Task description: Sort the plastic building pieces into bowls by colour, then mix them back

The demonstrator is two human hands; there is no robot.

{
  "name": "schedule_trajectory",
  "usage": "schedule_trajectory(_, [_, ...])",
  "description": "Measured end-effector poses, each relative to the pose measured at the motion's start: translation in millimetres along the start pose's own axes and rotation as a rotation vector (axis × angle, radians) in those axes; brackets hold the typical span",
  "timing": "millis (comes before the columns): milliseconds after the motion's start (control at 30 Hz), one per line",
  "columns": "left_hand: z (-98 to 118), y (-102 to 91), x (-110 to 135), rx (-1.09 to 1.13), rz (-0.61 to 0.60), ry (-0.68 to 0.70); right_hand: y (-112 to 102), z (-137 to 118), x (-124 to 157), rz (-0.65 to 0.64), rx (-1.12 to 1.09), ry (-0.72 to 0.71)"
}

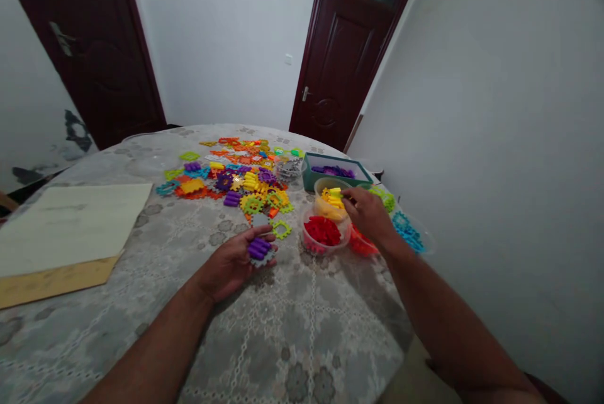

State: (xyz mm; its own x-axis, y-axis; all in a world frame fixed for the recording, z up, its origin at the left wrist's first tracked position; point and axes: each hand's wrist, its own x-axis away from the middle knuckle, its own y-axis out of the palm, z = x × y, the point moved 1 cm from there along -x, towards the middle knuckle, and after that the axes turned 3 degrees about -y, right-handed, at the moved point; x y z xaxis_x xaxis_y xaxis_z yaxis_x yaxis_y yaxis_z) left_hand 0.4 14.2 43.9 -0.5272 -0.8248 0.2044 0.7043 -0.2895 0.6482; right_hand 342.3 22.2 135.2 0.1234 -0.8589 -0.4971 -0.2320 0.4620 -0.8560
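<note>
My left hand [236, 262], palm up over the table, holds a grey toothed plastic piece with purple cylinder pieces [259, 248] on it. Just beyond its fingertips lie another grey piece [260, 220] and a lime green gear-shaped ring [282, 230]. My right hand [365, 209] is at the rim of a clear tub of yellow pieces [331, 197], its fingers pinched at a yellow piece [336, 192]. In front of that stands a tub of red pieces [323, 231]. Orange-red pieces [362, 241] in another tub are partly hidden under my right forearm.
A heap of mixed gear-shaped pieces [226, 180] spreads across the table's middle. Behind the tubs stand a green box with purple pieces [337, 170] and a tub of grey pieces [289, 168]. Blue pieces [408, 232] lie right. Cardboard sheets [70, 228] lie left.
</note>
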Motion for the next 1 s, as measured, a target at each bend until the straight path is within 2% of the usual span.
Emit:
schedule_trajectory(100, [-3.1,-1.0,-3.6,-0.015,-0.016,-0.012,-9.2,57.6,-14.5,-0.072,0.253,0.206])
schedule_trajectory(200, [-4.7,-0.8,-5.6,-0.027,-0.008,-0.013,-10.9,96.8,-25.6,-0.093,0.318,0.317])
schedule_trajectory(300, [-4.2,-0.4,-5.3,-0.036,0.012,-0.019,-9.0,115.9,-29.4,-0.09,0.332,0.376])
schedule_trajectory(400, [-3.1,-0.7,-4.9,-0.05,0.022,-0.023,-8.5,115.6,-25.9,-0.05,0.32,0.387])
schedule_trajectory(500, [-3.1,-0.8,-5.0,-0.061,-0.002,-0.028,-7.0,92.7,-15.2,0.0,0.281,0.337])
schedule_trajectory(567, [-3.7,-0.3,-4.6,-0.066,-0.024,-0.031,-2.9,62.6,-3.7,0.033,0.2,0.236])
schedule_trajectory(667, [-5.4,-0.2,-3.8,-0.064,-0.047,-0.03,6.4,-0.1,18.8,0.072,-0.102,-0.06])
schedule_trajectory(733, [-6.8,-1.3,-3.6,-0.06,-0.066,-0.03,13.1,-44.8,34.0,0.019,-0.307,-0.244])
schedule_trajectory(800, [-8.1,-3.1,-3.7,-0.066,-0.09,-0.035,20.0,-83.6,45.6,-0.067,-0.422,-0.349])
schedule_trajectory(900, [-9.3,-5.6,-4.1,-0.093,-0.099,-0.034,31.3,-123.1,53.6,-0.157,-0.484,-0.4])
schedule_trajectory(1000, [-9.5,-6.7,-4.8,-0.143,-0.104,-0.015,43.1,-142.3,53.4,-0.205,-0.426,-0.379])
